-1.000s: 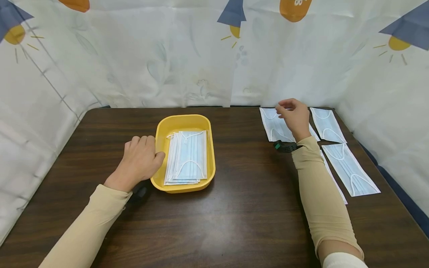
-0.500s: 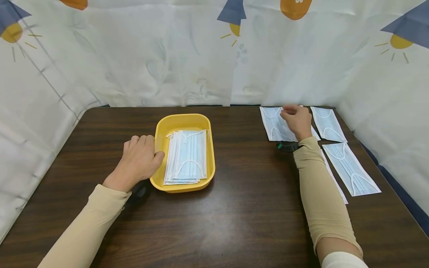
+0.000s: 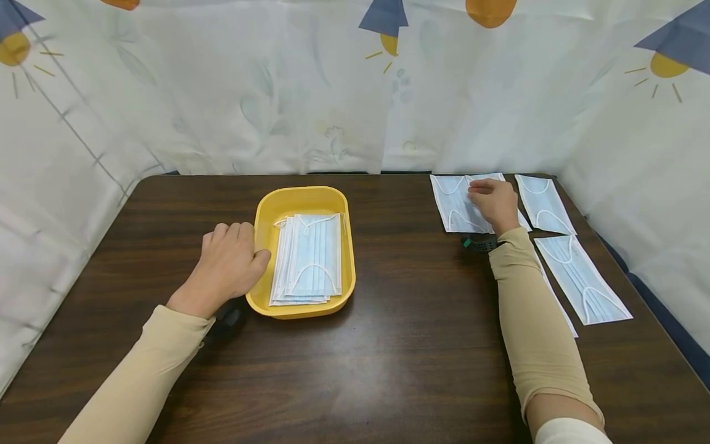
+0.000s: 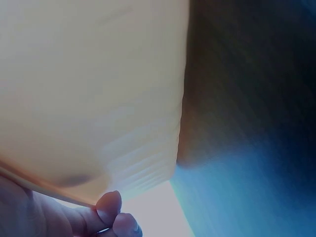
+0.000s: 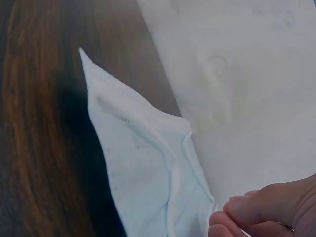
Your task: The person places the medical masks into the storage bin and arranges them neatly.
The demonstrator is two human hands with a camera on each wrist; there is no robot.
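Note:
In the head view my left hand (image 3: 227,262) grips the left rim of a yellow plastic basin (image 3: 350,271); its fingertips show curled at the rim in the left wrist view. A stack of pale blue pleated face masks (image 3: 313,259) with white ear loops lies in the basin. At the table's far right my right hand (image 3: 496,203) is low over some laid-out masks, covering part of them. Up close in the right wrist view, its thumb and fingers pinch at the side edge of a face mask (image 5: 138,163).
Another mask (image 3: 546,200) lies at the far right corner, with a further mask (image 3: 582,280) nearer me. One more is partly hidden under the right sleeve (image 3: 535,320). A white printed curtain (image 3: 322,92) hangs behind the dark wooden table (image 3: 355,370).
My right hand has come down onto the masks, moving slightly right, and its parted fingers have closed together. The left hand stays at the basin's rim.

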